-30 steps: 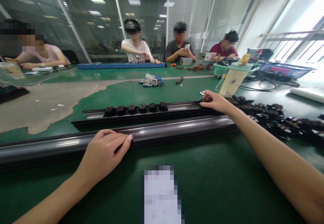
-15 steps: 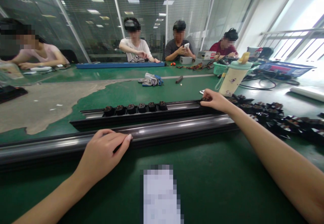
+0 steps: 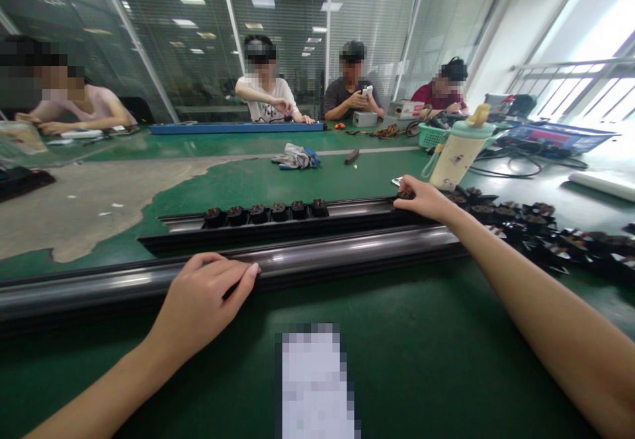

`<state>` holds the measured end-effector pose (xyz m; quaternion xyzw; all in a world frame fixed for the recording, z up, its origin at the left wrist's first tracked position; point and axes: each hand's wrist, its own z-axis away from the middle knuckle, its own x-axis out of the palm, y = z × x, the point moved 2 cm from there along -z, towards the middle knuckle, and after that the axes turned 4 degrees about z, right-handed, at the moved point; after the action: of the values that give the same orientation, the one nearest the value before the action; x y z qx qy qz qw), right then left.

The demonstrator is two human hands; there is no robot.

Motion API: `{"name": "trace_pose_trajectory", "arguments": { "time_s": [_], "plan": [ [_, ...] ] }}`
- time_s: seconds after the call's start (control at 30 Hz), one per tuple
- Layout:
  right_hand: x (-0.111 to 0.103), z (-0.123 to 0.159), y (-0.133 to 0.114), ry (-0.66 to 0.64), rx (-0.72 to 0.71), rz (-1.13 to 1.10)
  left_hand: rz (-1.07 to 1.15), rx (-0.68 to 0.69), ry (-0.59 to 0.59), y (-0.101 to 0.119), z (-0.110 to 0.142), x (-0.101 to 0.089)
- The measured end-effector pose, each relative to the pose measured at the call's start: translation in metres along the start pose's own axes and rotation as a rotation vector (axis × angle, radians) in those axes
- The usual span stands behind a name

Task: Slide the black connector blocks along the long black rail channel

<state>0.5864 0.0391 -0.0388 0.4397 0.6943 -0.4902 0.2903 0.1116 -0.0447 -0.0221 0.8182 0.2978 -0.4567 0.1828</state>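
A long dark metal rail with a shiny rounded face lies across the green table, and my left hand has its curled fingers and thumb gripping the rail's edge. Behind it runs a second, shorter black channel with a shiny inner floor. Several small black round parts with coppery tops stand in a row in its left half. My right hand pinches a similar black part at the channel's right end; the fingers partly hide it. Whether that part touches the channel, I cannot tell.
A heap of black parts spreads at the right. Behind my right hand stands a cream bottle. Farther back lie gloves and a dark bar. A blurred phone-like object lies in front. Several people sit across the table.
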Motion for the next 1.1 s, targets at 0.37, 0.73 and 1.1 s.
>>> {"name": "trace_pose_trajectory", "arguments": {
  "time_s": [0.37, 0.73, 1.1],
  "plan": [
    [0.0009, 0.0004, -0.0006, -0.01, 0.003, 0.068, -0.016, 0.021, 0.015, -0.0003, -0.0009, 0.0009],
    [0.0011, 0.0001, -0.0016, 0.008, 0.005, 0.085, -0.018, 0.012, 0.014, 0.0002, -0.0015, 0.0001],
    [0.0001, 0.0011, -0.0042, 0.024, 0.007, 0.122, -0.02, 0.01, 0.008, 0.0002, -0.0017, 0.0003]
  ]
}}
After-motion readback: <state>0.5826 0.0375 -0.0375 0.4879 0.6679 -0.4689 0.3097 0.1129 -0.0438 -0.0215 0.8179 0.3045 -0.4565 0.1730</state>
